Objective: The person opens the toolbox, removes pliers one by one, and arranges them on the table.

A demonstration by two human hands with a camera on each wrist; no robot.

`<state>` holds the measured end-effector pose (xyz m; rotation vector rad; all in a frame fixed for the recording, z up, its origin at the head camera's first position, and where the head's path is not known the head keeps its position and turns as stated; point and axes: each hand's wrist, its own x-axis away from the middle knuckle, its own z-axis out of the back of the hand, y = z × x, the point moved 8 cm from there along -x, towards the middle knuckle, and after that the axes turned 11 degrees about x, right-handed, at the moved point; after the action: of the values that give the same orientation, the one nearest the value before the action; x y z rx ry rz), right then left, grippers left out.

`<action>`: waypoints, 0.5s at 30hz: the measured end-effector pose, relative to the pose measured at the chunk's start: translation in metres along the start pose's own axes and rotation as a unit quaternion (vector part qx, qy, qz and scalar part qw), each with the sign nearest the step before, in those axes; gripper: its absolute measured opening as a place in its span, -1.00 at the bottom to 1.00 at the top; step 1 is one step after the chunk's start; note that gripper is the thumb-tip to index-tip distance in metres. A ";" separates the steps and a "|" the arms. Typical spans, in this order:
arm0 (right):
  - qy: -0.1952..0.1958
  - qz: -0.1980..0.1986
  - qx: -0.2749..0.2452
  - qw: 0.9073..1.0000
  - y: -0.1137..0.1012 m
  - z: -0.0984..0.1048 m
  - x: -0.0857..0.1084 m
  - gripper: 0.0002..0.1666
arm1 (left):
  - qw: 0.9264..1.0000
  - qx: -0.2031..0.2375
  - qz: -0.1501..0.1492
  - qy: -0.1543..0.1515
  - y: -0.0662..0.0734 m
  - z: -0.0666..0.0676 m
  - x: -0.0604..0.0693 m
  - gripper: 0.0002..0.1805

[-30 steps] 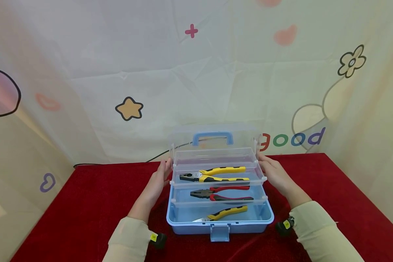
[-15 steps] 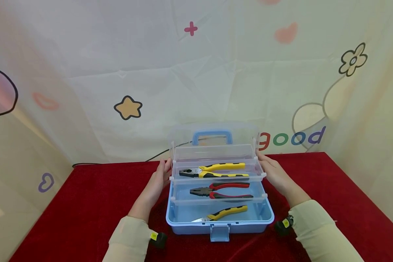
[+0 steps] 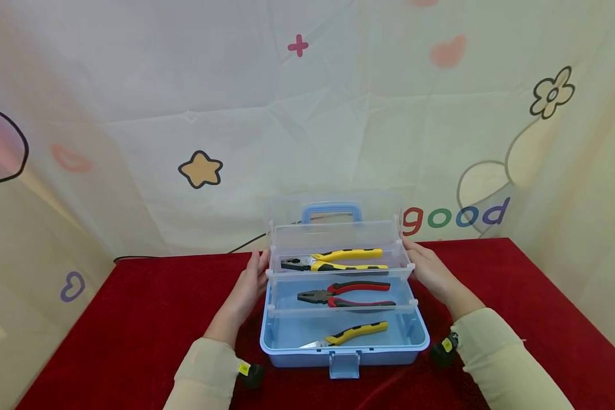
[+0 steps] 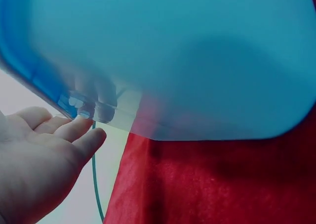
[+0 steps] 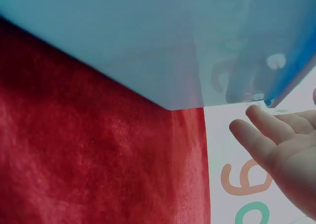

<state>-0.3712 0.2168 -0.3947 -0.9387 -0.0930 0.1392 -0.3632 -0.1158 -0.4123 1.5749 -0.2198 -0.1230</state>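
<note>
A light blue toolbox (image 3: 315, 359) with a clear lid stands with its lid raised at the back. Its blue handle (image 3: 332, 207) shows through the lid. Two clear trays are spread in steps above the base. Yellow-black combination pliers (image 3: 352, 254) lie in the upper tray, red-black pliers (image 3: 361, 286) in the lower one. A yellow-handled tool (image 3: 360, 332) lies in the base, its head partly hidden. My left hand (image 3: 245, 289) is at the box's left side with fingers extended, fingertips near the tray ends. My right hand (image 3: 430, 273) mirrors it on the right side.
Red cloth (image 3: 179, 324) covers the table under the box. A printed white curtain (image 3: 338, 136) hangs right behind the table's back edge. A dark cable (image 3: 246, 244) runs along the curtain at the back left. The box's blue latch (image 3: 344, 365) hangs down in front.
Both trays have risen and tilted back slightly, carrying the two pliers with them. The tool in the base has stayed put. Both hands remain at the box's sides.
</note>
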 end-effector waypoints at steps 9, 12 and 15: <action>-0.008 -0.013 -0.011 1.000 0.010 -0.002 -0.009 -0.14 | 0.999 0.044 0.022 0.012 -0.007 0.000 -0.002 -0.06; -0.010 -0.014 -0.018 1.000 0.013 -0.003 -0.011 -0.15 | 0.998 0.055 0.026 0.015 -0.009 0.002 -0.003 -0.04; -0.014 -0.013 -0.027 0.999 0.014 -0.004 -0.012 -0.17 | 0.997 0.069 0.025 0.015 -0.011 0.003 -0.004 -0.03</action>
<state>-0.3837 0.2203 -0.4086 -0.9887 -0.1358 0.1263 -0.3667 -0.1174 -0.4231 1.7068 -0.2481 -0.0460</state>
